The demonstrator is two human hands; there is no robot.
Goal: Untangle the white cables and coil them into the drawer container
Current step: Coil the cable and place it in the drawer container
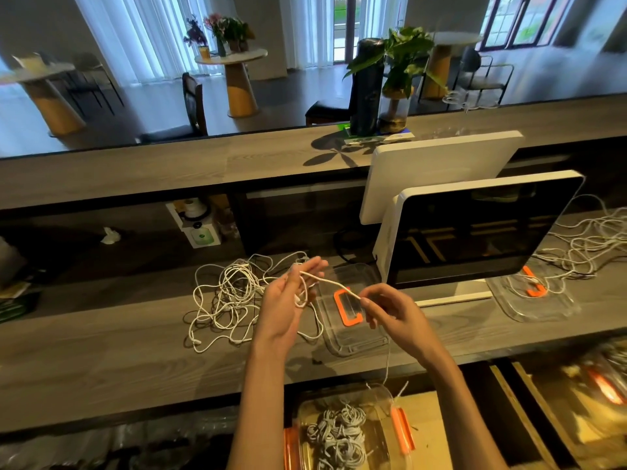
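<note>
The left hand (288, 300) is held up with its palm showing, and a white cable (330, 283) is looped round its fingers (314, 266), which are nearly straight. The right hand (390, 310) pinches the same cable between thumb and fingertips, so a short tight piece runs from one hand to the other. From the right hand the cable hangs down over the near edge of the surface (101, 351) toward the container (342, 432) in the open drawer below, where coiled cables already lie. A big messy pile of cables (230, 300) sits on the surface just left of the hands, and it looks joined to the cable on the left hand. A clear lid with an orange handle (349, 307) lies on the surface under the hands, beside a screen (475, 228). Another pile of cables (590, 245) lies far to the right. What could go wrong: if the hands pull too hard, the pile may drag along and its knots may get tighter. The loops could slip off the left fingers and fall loose again. The hanging end might also catch on the container's edge or miss the container.
</note>
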